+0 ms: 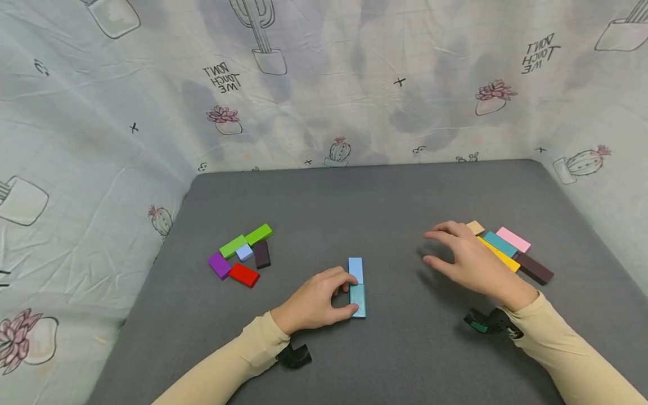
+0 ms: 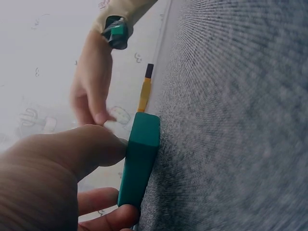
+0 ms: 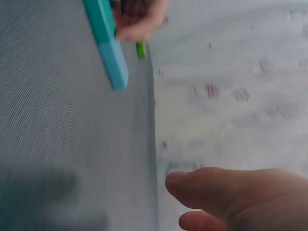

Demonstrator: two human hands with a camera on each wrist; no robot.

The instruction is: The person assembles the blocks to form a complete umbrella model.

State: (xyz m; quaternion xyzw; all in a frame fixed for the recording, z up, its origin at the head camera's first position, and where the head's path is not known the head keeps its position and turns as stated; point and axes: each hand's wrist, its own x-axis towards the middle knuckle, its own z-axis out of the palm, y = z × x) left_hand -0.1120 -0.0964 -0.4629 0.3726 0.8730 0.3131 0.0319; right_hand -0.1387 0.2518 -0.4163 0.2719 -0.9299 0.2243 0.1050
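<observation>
A cluster of blocks lies toward the left of the worktop (image 1: 304, 202): the purple block (image 1: 219, 265), the near green block (image 1: 233, 246), the red block (image 1: 244, 275), the small blue block (image 1: 244, 252) between its neighbours, the dark block (image 1: 261, 254), and the far green block (image 1: 260, 234).

Next comes the left hand (image 1: 319, 301), reaching in from a cream sleeve (image 1: 217, 368) with a black wrist camera (image 1: 293, 357) beneath. It pinches the teal block (image 1: 358, 302): the thumb is at its nearer end, a finger close to its far end, the other fingers curled in. The teal block lies flat near the middle of the worktop, end to end with the light blue block (image 1: 356, 270) just beyond it.

The right hand (image 1: 473, 259) is raised over the worktop, thumb and fingers spread apart, holding nothing. It hides part of the tan block (image 1: 476, 228) and the yellow block (image 1: 501, 257). Alongside lie the blue-green block (image 1: 500, 244), the pink block (image 1: 513, 240) and, at the right end, the brown block (image 1: 535, 268). Cactus-printed cloth (image 1: 354, 84) hangs behind and along the sides.
</observation>
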